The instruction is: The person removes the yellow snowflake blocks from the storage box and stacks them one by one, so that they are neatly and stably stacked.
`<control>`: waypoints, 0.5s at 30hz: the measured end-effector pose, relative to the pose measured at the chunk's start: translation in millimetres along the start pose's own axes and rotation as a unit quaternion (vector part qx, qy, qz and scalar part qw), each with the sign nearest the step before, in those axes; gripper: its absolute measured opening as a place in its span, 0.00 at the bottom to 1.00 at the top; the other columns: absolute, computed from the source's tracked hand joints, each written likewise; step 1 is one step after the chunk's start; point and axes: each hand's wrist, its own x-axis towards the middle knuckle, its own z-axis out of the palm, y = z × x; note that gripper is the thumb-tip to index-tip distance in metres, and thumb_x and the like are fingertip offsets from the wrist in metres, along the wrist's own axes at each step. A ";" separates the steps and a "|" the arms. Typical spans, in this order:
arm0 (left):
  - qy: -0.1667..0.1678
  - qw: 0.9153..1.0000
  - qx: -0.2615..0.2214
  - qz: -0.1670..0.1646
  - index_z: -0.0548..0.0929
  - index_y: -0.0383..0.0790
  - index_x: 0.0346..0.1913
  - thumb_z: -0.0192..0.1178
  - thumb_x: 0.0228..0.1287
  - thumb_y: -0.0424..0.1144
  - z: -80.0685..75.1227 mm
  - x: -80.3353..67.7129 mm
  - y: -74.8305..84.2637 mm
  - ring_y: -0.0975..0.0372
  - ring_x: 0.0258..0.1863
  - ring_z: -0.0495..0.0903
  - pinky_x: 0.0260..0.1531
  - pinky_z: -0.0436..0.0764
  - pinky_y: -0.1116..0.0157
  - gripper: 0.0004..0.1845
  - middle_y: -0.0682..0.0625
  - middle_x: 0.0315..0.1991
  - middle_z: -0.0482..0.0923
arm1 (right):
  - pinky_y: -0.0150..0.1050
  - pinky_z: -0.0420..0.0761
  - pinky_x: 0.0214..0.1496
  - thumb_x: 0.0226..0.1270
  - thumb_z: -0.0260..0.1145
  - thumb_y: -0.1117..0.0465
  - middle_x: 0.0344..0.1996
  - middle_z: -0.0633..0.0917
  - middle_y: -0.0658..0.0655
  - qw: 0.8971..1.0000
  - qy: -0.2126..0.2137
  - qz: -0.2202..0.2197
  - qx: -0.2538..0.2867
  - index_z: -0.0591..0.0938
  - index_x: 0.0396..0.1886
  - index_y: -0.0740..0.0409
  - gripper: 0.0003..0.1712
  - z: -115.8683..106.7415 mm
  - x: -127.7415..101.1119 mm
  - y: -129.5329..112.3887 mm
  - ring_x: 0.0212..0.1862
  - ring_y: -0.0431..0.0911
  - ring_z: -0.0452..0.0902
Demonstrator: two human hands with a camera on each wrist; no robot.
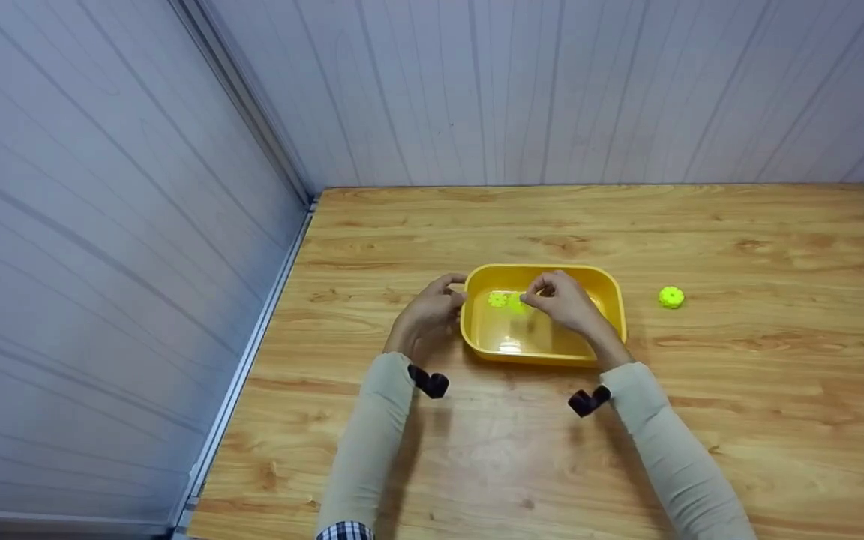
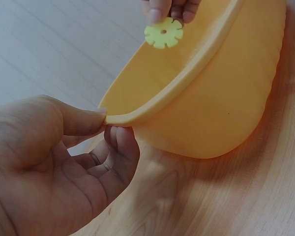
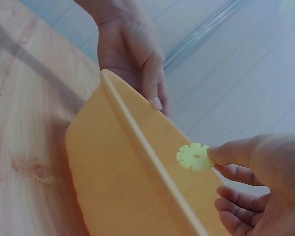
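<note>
A yellow plastic basin (image 1: 544, 358) stands on the wooden table. My left hand (image 1: 432, 309) pinches its left rim between thumb and fingers, as the left wrist view shows closely. Over the basin, my right hand (image 1: 563, 301) pinches a yellow-green notched disc (image 3: 193, 157) with a small hole in its centre. The same disc (image 2: 163, 33) appears below the right fingertips in the left wrist view. Another flower-shaped disc (image 1: 497, 299) shows inside the basin, left of the right hand. The basin's inner floor is hidden in both wrist views.
To the right of the basin lies a yellow-green notched piece (image 1: 671, 297), perhaps several discs stacked. Pale panel walls (image 1: 432, 90) rise behind the table (image 1: 777, 420) and along its left side. A black wrist mount (image 1: 430, 381) sits on each sleeve.
</note>
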 end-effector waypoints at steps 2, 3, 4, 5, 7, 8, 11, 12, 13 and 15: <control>0.001 1.000 0.001 -0.002 0.74 0.55 0.53 0.51 0.67 0.37 0.0 0.1 0.1 0.50 0.34 0.68 0.31 0.67 0.58 0.14 0.43 0.42 0.70 | 0.41 0.70 0.38 0.61 0.64 0.49 0.39 0.73 0.56 1.000 0.002 -0.001 0.003 0.79 0.34 0.55 0.14 -3.1 -1.1 -0.1 0.38 0.48 0.68; 0.001 1.000 -0.002 -0.004 0.74 0.55 0.53 0.50 0.67 0.37 0.0 0.0 0.2 0.50 0.35 0.68 0.31 0.66 0.58 0.14 0.43 0.42 0.70 | 0.41 0.70 0.38 0.61 0.64 0.49 0.38 0.73 0.56 1.000 0.004 -0.003 0.006 0.79 0.34 0.56 0.14 -4.6 -1.5 -0.1 0.38 0.49 0.68; 0.000 1.000 -0.013 -0.009 0.74 0.55 0.53 0.50 0.67 0.37 0.1 0.2 0.2 0.50 0.35 0.68 0.31 0.66 0.58 0.14 0.43 0.42 0.69 | 0.41 0.70 0.37 0.61 0.64 0.49 0.38 0.72 0.56 1.000 0.006 -0.004 0.009 0.79 0.34 0.56 0.15 -6.3 -2.1 -0.1 0.38 0.49 0.68; 0.000 1.000 -0.013 -0.009 0.74 0.54 0.53 0.50 0.68 0.37 0.1 0.4 0.2 0.50 0.35 0.68 0.31 0.66 0.58 0.14 0.44 0.42 0.70 | 0.41 0.70 0.37 0.61 0.64 0.48 0.38 0.72 0.56 1.000 0.008 -0.005 0.010 0.79 0.35 0.56 0.15 -8.1 -2.7 -0.1 0.37 0.49 0.68; -0.001 1.000 -0.001 -0.005 0.73 0.53 0.55 0.49 0.68 0.37 -0.2 1.1 0.3 0.50 0.34 0.68 0.30 0.66 0.58 0.15 0.44 0.41 0.70 | 0.40 0.70 0.36 0.61 0.64 0.48 0.38 0.73 0.56 1.000 0.012 -0.009 0.016 0.79 0.35 0.57 0.16 -11.8 -3.5 -0.3 0.37 0.48 0.68; -0.001 1.000 0.004 -0.005 0.73 0.53 0.56 0.49 0.68 0.37 -0.5 1.4 0.3 0.50 0.34 0.68 0.30 0.66 0.58 0.15 0.44 0.40 0.70 | 0.40 0.70 0.35 0.60 0.64 0.48 0.38 0.73 0.56 1.000 0.015 -0.012 0.020 0.79 0.35 0.57 0.17 -13.8 -4.1 -0.6 0.36 0.48 0.68; -0.002 1.000 0.020 0.005 0.71 0.50 0.58 0.49 0.68 0.36 -0.8 2.8 0.0 0.50 0.33 0.68 0.28 0.66 0.58 0.17 0.43 0.39 0.70 | 0.38 0.69 0.34 0.63 0.63 0.52 0.37 0.74 0.59 0.999 0.014 -0.020 0.045 0.79 0.36 0.63 0.16 -22.2 -9.1 -9.1 0.34 0.47 0.68; -0.004 1.000 0.017 0.007 0.70 0.49 0.59 0.49 0.68 0.36 -0.7 3.4 -0.1 0.50 0.32 0.68 0.28 0.66 0.58 0.18 0.43 0.38 0.70 | 0.37 0.69 0.33 0.63 0.63 0.53 0.36 0.75 0.59 0.998 0.014 -0.023 0.053 0.79 0.36 0.63 0.16 -24.5 -9.2 -9.0 0.33 0.46 0.67; -0.005 1.000 0.013 0.009 0.70 0.49 0.60 0.48 0.68 0.35 -0.6 3.6 0.1 0.51 0.31 0.68 0.29 0.66 0.58 0.18 0.43 0.37 0.69 | 0.37 0.69 0.32 0.63 0.62 0.53 0.36 0.75 0.59 0.998 0.014 -0.026 0.058 0.80 0.36 0.64 0.16 -26.9 -9.7 -9.1 0.32 0.46 0.67; -0.006 1.000 0.006 0.010 0.69 0.47 0.61 0.47 0.68 0.34 -0.2 4.1 -0.1 0.52 0.29 0.68 0.29 0.67 0.58 0.19 0.43 0.36 0.68 | 0.39 0.69 0.34 0.64 0.62 0.54 0.36 0.76 0.60 0.997 0.014 -0.025 0.074 0.79 0.37 0.65 0.16 -31.6 -10.9 -8.8 0.33 0.48 0.67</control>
